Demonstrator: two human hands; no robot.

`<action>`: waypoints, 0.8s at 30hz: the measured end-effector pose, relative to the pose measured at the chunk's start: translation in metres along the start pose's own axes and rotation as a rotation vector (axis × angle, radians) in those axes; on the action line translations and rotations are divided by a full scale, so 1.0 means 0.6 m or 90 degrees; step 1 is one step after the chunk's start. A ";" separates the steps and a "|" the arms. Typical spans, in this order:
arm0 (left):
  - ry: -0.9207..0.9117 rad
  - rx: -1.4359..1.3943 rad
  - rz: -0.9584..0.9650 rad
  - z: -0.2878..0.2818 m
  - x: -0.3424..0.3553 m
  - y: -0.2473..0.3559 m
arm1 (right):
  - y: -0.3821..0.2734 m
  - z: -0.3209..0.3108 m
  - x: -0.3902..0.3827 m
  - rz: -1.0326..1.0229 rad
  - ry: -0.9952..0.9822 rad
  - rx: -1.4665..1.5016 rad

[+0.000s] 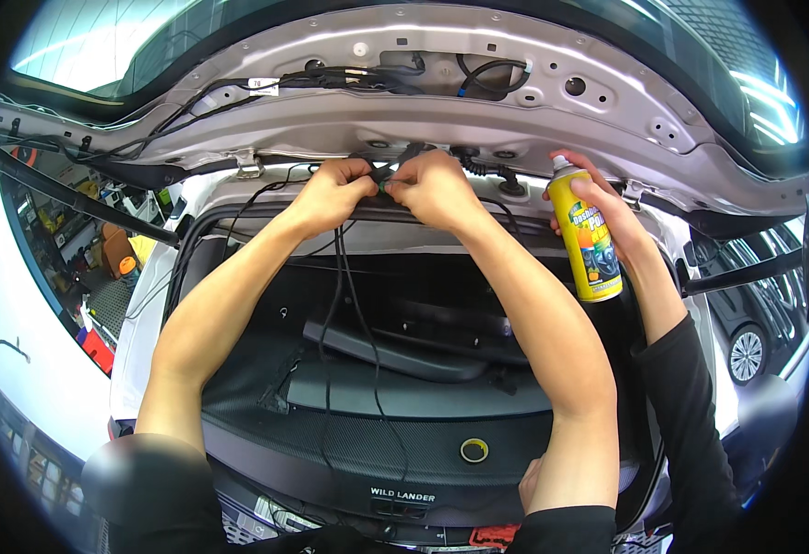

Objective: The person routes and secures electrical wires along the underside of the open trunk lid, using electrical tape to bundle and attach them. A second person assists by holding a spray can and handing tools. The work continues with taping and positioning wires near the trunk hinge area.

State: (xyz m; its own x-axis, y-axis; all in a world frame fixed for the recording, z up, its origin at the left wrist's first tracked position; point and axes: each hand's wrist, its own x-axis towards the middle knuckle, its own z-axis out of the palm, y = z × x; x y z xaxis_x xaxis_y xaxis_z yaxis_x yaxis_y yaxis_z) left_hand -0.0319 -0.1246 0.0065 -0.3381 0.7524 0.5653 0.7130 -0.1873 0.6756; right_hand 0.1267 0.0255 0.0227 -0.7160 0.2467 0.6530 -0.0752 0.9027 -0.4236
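Note:
My left hand (335, 196) and my right hand (437, 189) meet under the lower edge of the raised tailgate (238, 129). Both are closed, with thumbs and fingertips pinching at a dark cable end with a small green piece (384, 185). Fingers partly cover it, so its exact kind does not show. Thin black cables (340, 277) hang from beside my left hand into the car's boot. To the right, a co-worker's hand (612, 217) grips a yellow spray can (587, 245) upright, its nozzle by the tailgate's edge.
A roll of yellow tape (473, 450) lies on the boot's rear trim. Wiring (349, 78) runs across the tailgate's inner panel. Gas struts (81, 196) flank the opening. Another hand (531, 485) shows beside my right forearm. A dark car (755, 314) stands at the right.

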 end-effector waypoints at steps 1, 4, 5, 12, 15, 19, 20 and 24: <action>0.003 -0.001 -0.001 0.002 -0.001 0.000 | -0.002 0.001 0.003 0.033 -0.008 0.001; 0.011 0.029 0.021 0.009 -0.003 0.009 | -0.009 -0.003 0.017 0.124 -0.039 -0.038; 0.014 0.040 0.014 0.011 -0.005 0.015 | -0.013 -0.003 0.020 0.149 -0.049 -0.048; 0.043 0.086 -0.007 0.016 -0.010 0.030 | -0.018 0.017 0.016 0.137 0.000 -0.098; 0.037 0.118 -0.013 0.017 -0.015 0.052 | -0.018 0.014 0.009 0.153 0.008 -0.073; 0.050 0.139 -0.002 0.018 -0.016 0.055 | -0.008 0.017 0.005 0.137 0.077 -0.095; 0.057 0.149 0.005 0.018 -0.017 0.056 | -0.009 0.017 0.006 0.139 0.073 -0.102; 0.068 0.143 0.007 0.018 -0.016 0.055 | -0.002 0.027 0.013 0.149 0.081 -0.117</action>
State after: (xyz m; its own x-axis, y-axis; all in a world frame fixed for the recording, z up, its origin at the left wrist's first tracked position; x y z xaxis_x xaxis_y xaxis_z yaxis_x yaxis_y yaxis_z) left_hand 0.0013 -0.1313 0.0184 -0.3843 0.6773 0.6274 0.8316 -0.0410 0.5538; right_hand 0.1100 0.0206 0.0180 -0.6062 0.4869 0.6289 0.2165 0.8619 -0.4586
